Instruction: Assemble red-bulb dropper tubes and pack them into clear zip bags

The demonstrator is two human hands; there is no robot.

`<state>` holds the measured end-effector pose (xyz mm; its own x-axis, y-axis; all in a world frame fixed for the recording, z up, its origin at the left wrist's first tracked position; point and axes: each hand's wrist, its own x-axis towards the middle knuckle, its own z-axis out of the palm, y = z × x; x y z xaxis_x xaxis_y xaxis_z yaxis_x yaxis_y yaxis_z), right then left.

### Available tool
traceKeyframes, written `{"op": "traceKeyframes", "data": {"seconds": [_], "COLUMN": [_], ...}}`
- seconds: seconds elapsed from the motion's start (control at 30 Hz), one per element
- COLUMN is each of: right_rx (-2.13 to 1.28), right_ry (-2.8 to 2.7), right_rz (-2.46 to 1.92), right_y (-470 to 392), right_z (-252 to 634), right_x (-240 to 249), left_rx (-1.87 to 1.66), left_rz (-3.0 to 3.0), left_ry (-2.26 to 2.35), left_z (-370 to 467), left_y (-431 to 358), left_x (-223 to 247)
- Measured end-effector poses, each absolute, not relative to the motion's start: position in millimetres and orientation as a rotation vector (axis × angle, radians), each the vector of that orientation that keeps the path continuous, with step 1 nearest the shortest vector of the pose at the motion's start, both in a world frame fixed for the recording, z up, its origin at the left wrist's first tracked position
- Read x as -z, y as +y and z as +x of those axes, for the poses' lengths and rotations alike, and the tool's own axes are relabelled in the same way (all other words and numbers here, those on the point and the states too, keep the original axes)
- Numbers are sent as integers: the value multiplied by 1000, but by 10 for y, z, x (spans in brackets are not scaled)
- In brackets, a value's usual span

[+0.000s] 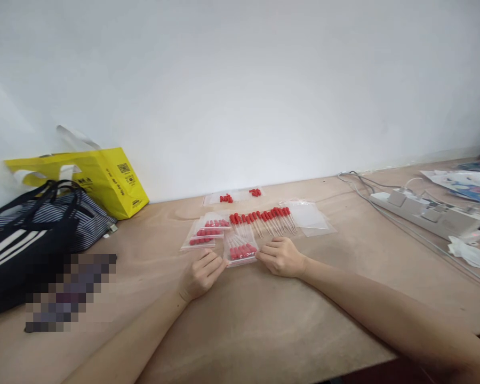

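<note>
Both hands pinch the near corners of a clear zip bag (240, 261), my left hand (203, 273) at its left and my right hand (280, 257) at its right. Inside it lie several droppers (243, 250), red rubber bulbs toward me and pale tubes pointing away. To the left, filled zip bags (202, 234) with red bulbs overlap in a stepped stack. Behind the held bag, loose droppers (269, 217) lie in a row, bulbs toward the wall. Empty clear bags (312, 218) are spread at the row's right end.
Two small heaps of red bulbs (226, 198) rest on clear plastic by the wall. At left stand a yellow bag (120, 184) and a black bag (24, 261), with a blurred-out object beside them. A power strip (428, 213), cables and a crumpled tissue (472, 253) lie at right.
</note>
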<state>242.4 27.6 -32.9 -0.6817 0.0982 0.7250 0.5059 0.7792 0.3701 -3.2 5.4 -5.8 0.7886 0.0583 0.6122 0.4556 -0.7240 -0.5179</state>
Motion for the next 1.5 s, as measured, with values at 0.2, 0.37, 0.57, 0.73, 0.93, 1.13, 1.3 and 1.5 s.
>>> {"op": "traceKeyframes", "data": {"seconds": [0.2,0.37,0.57,0.73,0.93,1.13,1.3,1.5], "right_rx": [716,626,513,339,-136,-291,-204,-163], "right_ry": [-2314,-2428,-2549,-2589,-2592,-2581,-2578,-2545], "right_rz": [-448,-347,-290,-419,-540,-452,-485,-557], "right_y": [244,137,112,10,-106,-86,-67,20], "right_z": [2486,2433,2409,2363,2299,2302,2327,2398], "right_x": [342,306,299,278,222,210,212,241], "left_rx": [1030,1452,1241,1266,1881,1823,1884,1815], "left_rz": [-2699,-2606,-2480,-2521,-2539,-2839,-2270,-1860], "left_ry": [-1416,-2381,-2429,-2196,-2371,-2353,-2373,-2507], "left_z": [14,235,303,276,294,316,32,-709], "left_y": [-2,-5,-47,-18,-48,-127,160,762], "left_x": [58,99,146,166,104,88,35,-117]}}
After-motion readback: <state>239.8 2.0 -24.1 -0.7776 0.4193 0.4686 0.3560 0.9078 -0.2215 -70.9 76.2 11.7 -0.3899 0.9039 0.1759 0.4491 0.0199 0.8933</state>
